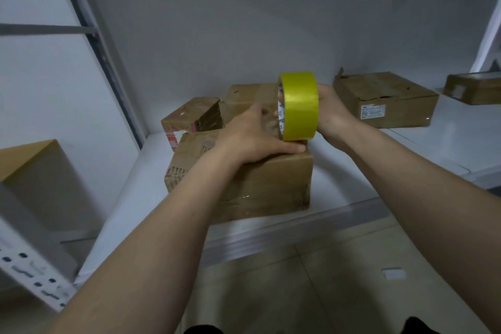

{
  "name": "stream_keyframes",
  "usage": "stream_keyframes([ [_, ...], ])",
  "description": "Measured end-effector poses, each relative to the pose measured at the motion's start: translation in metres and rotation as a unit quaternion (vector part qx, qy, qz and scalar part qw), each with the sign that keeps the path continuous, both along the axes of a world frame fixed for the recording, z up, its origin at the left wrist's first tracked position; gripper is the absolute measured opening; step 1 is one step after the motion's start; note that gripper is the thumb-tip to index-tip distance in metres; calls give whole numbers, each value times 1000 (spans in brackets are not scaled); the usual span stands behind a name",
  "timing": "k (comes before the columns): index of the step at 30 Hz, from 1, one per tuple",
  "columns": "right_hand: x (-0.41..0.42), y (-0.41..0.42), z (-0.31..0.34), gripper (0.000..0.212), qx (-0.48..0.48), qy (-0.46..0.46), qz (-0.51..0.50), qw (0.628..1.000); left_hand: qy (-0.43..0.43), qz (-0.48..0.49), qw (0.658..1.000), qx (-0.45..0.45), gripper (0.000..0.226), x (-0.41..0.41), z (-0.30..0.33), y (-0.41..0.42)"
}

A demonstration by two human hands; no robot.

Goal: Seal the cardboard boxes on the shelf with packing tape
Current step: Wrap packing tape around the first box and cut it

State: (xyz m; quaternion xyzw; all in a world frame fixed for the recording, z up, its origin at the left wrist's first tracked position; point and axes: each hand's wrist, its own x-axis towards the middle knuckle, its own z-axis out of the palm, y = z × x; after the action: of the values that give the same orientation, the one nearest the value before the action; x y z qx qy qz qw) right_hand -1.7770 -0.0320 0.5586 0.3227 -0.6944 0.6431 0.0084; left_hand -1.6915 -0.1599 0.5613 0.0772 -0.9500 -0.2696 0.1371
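Far left, a plain brown box (35, 171) on the neighbouring rack, out of play. Next along on the white shelf (352, 192), a small taped box (189, 119) at the back, touching a taller box (244, 100) behind the action.

Centre stage: the front box (244, 187), sitting near the shelf's front lip. Left hand (252, 138) pressed down on its top, fingers stretched toward the roll, thumb lying flat along the top edge; flat and pressing, not curled round anything, fingertips hidden behind the roll. Probably pinning the tape's free end, though the end itself cannot be made out.

Just right of that, the yellow tape roll (298, 106), standing on edge on the box's top right corner. Right hand (333, 111) behind it, gripping the roll; fingers hidden by the roll, so how far they wrap cannot be told.

Further right, a flat wide box (385, 103) with a white label, well apart, then another box (471, 88) at the frame edge.

Risks from here: tape end lifting off if left-hand pressure eases during the pull. Strip running crooked and missing the seam with the roll starting so close to the corner. Box skidding toward the shelf lip on a hard tug. Tape folding onto itself if slack appears.
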Motion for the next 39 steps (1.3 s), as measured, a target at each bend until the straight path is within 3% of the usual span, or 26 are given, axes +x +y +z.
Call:
stream_keyframes([
  [4,0,9,4,22,27,26,-26,999,34,-160,972,170,118,-10,-9,3],
  [12,-6,11,0,8,106,82,-56,989,57,-217,952,209,135,-15,-9,5],
  [14,-11,8,-4,13,115,91,-64,987,53,-202,952,224,130,-15,-10,6],
  [18,-7,14,-6,28,77,6,-7,997,51,-194,945,258,97,-16,-9,3],
  [20,-11,30,-12,39,128,-1,-79,989,38,-184,943,275,86,-19,-10,-4],
  [21,-14,40,-18,41,206,22,-150,967,27,-178,945,275,83,-21,-10,-6],
  [22,-18,53,-24,41,323,54,-219,919,18,-174,947,270,80,-22,-10,-8],
  [25,-21,87,-45,35,620,57,-264,736,10,-165,948,271,86,-24,-11,-10],
  [26,-20,94,-51,36,663,35,-248,705,13,-163,947,275,92,-25,-12,-10],
  [28,-20,104,-62,44,699,-3,-214,682,24,-163,944,287,96,-25,-14,-9],
  [32,-25,105,-73,41,710,32,-182,680,40,-165,936,308,90,-18,-15,-6],
  [35,-26,102,-75,41,682,40,-167,711,40,-168,926,336,87,-15,-16,-6],
  [39,-22,107,-81,27,611,124,-224,749,27,-178,909,376,85,-13,-15,-4],
])
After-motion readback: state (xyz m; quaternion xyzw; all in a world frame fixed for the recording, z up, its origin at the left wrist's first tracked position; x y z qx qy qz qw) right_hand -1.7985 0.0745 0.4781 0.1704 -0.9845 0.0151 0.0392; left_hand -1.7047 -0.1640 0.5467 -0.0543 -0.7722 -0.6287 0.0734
